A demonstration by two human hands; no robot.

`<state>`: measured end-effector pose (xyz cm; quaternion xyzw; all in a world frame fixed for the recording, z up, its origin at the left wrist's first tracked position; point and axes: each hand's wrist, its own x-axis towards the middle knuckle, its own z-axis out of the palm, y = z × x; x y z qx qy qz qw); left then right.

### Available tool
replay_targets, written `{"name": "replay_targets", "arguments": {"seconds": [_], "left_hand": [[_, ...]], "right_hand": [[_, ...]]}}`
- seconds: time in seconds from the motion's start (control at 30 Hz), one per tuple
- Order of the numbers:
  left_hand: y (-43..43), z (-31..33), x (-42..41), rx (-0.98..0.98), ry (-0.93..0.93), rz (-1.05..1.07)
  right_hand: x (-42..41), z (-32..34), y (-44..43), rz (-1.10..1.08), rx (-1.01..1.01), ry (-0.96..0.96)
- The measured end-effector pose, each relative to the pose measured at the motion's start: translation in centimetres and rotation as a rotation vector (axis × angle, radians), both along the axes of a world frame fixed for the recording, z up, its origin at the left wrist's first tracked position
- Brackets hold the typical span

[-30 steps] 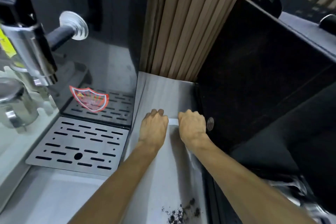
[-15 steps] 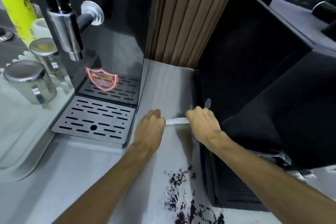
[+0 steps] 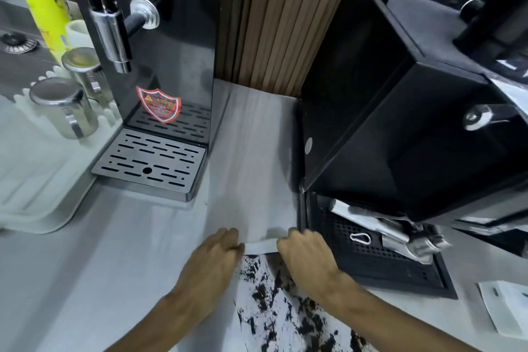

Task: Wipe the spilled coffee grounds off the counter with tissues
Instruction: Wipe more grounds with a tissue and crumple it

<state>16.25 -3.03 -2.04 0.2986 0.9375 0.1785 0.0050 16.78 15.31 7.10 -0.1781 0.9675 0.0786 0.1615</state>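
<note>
We have drawn the folded tissue [image 3: 260, 246] back along the counter [image 3: 120, 248], out of the gap between the two black machines toward the near edge; a second ago both hands sat deep in that gap with only a few grounds showing at the bottom of the view, and now the tissue's strip lies at the far rim of the coffee grounds [image 3: 281, 311]. Our left hand [image 3: 213, 261] is closed on the tissue's left end and our right hand [image 3: 304, 256] on its right end, knuckles down, the strip stretched flat between them and pressed to the counter. The grounds spread thickly between our forearms, from just behind the tissue to the near edge, beside the black drip grate [image 3: 380, 260] at right. The counter behind the tissue looks clean, so we judge the back stretch done and the main spill only now being met; the bulk of the wiping remains.
</note>
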Motion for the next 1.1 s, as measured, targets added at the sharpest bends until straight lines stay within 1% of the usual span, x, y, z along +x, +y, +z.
{"name": "replay_targets", "arguments": {"seconds": [0.03,0.1,0.17,0.2,0.3,0.4,0.5,0.6,0.67,0.73,0.8,0.87,0.93,1.0,1.1], "left_hand": [[-0.4,-0.1,0.7,0.046,-0.022,0.005],[-0.9,0.5,1.0,0.113,-0.047,0.059],[-0.7,2.4,-0.6,0.202,-0.059,0.166],[-0.3,3.1,-1.5,0.210,-0.043,0.198],[1.1,3.3,-4.8,0.093,0.016,0.210],[1.8,2.1,-5.2,0.010,0.010,0.220],[1.8,1.2,-2.9,0.011,0.004,0.204],[0.8,0.9,0.7,0.020,-0.020,0.158],[-0.2,1.5,3.1,-0.001,-0.059,0.107],[-0.7,3.1,4.8,0.022,-0.060,0.081],[-1.0,4.3,4.5,0.090,-0.079,0.139],[-1.0,4.6,2.1,0.108,-0.042,0.194],[-0.9,4.2,-0.7,0.075,-0.026,0.227],[-0.7,3.7,-2.3,0.019,-0.065,0.252],[-0.3,3.2,-1.4,-0.018,-0.076,0.307]], "right_hand": [[0.4,-0.1,0.3,-0.007,-0.038,-0.008],[0.0,-0.1,0.8,-0.037,-0.061,0.049],[-2.3,-0.1,1.2,-0.055,-0.013,0.173],[-3.3,-0.1,1.2,-0.072,0.010,0.211],[-5.7,-0.6,0.9,-0.081,0.039,0.230],[-5.2,-1.7,0.9,-0.056,0.056,0.218],[-3.1,-1.9,1.8,-0.021,0.021,0.215],[0.2,-1.7,1.9,0.071,-0.016,0.187],[2.0,-1.6,1.6,0.112,-0.026,0.146],[2.8,-1.1,1.4,0.091,-0.067,0.120],[2.0,-0.8,1.4,0.050,-0.070,0.136],[-0.1,-0.5,1.3,0.002,-0.060,0.213],[-2.3,-0.6,1.1,-0.052,-0.061,0.259],[-3.3,-1.1,0.6,-0.070,-0.054,0.249],[-2.4,-1.9,-0.1,-0.007,-0.013,0.238]]}}
